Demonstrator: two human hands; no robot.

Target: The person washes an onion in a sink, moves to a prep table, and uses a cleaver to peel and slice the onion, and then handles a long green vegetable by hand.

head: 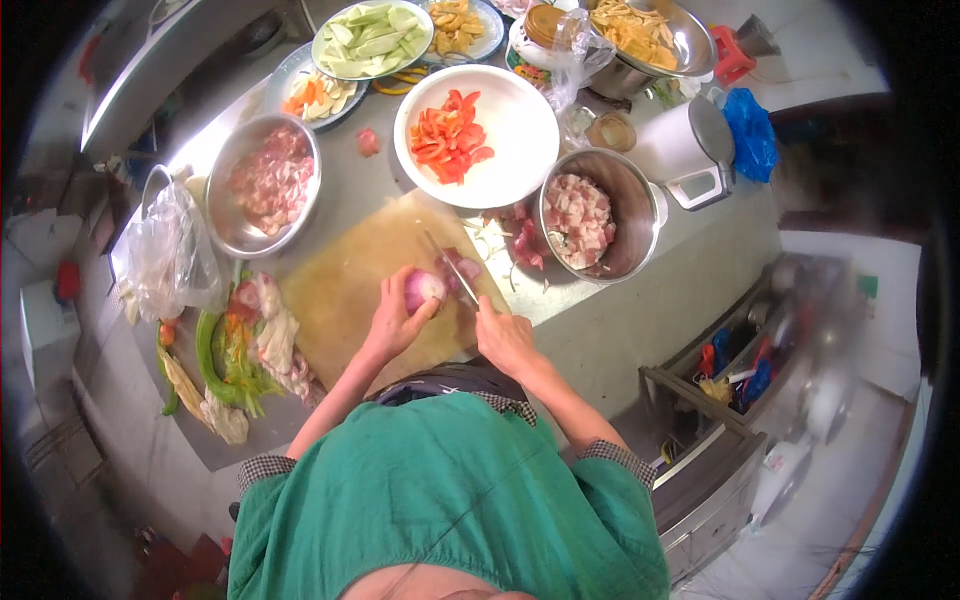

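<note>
On a worn cutting board (352, 262), my left hand (394, 316) grips a purple onion (424, 289) from its left side. My right hand (504, 334) is closed around the handle of a kitchen knife (459, 276), whose blade points away from me, just right of the onion. Purple onion pieces (466, 268) lie by the blade, partly hidden behind it. Beyond the board stands a white bowl (525, 142) with cut red tomato or pepper (448, 139) in it. Dark red onion skins (526, 244) are heaped right of the board.
A steel pot (637, 247) of diced meat stands at the right, near a white electric kettle (682, 142). At the left are a metal bowl (217, 202) of sliced meat, a plastic bag (169, 251) and vegetables (217, 352). Plates of cut vegetables (373, 39) line the back.
</note>
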